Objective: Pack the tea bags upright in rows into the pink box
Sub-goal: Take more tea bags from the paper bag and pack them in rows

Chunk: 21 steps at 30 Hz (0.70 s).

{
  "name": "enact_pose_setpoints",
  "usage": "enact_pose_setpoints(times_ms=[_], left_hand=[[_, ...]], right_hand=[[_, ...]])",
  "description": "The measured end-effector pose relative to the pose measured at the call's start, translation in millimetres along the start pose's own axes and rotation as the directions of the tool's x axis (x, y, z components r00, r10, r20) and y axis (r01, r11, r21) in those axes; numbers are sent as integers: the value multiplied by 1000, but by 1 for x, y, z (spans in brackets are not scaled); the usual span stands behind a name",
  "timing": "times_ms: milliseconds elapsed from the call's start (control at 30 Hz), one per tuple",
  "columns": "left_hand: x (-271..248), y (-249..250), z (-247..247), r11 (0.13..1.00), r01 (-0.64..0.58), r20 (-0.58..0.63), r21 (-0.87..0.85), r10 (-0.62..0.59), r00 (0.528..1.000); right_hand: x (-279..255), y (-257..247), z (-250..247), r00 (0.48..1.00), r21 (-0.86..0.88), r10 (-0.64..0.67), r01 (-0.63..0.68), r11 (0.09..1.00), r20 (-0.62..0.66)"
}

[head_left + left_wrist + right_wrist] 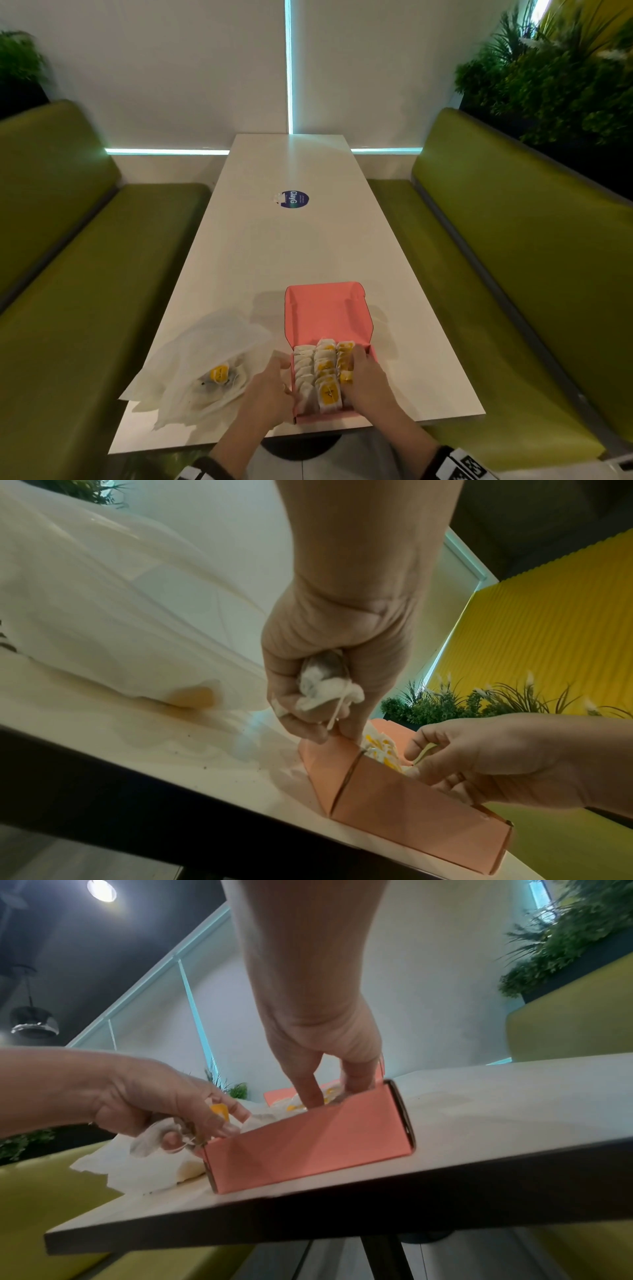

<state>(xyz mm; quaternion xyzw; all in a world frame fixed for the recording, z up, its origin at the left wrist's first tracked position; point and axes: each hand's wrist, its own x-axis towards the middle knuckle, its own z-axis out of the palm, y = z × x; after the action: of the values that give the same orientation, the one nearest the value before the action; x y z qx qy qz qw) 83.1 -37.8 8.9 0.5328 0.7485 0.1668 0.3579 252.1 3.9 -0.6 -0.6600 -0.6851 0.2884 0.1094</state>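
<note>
The left hand [329,674] clutches a tea bag [325,688] at the box's [329,418] left wall; right fingers [313,1091], straight, part the right-hand row. Judged next: stand it upright in a gap.

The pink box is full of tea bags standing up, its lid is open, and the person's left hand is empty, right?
Not quite. The left hand isn't empty: the left wrist view shows it gripping a tea bag. The pink box does hold upright tea bags, lid open.
</note>
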Motion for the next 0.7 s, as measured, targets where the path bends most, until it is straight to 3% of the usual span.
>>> enact_pose_setpoints(times_ms=[167,333,500,700], left_hand=[[0,0,0,1000,11,10,-20,-11,1000],[1,0,3,999,31,4,-28,-31,1000],[1,-1,5,999,28,-7,-29,-28,1000],[4,-2,6,996,60,-16,-70,-61,998]], right_hand=[[7,8,-10,1000,-10,7,-7,1000,-11],[11,8,-13,996,-188,30,-13,982,84],[9,6,-4,987,-217,55,-21,976,152],[2,8,3,995,-189,-6,25,982,100]])
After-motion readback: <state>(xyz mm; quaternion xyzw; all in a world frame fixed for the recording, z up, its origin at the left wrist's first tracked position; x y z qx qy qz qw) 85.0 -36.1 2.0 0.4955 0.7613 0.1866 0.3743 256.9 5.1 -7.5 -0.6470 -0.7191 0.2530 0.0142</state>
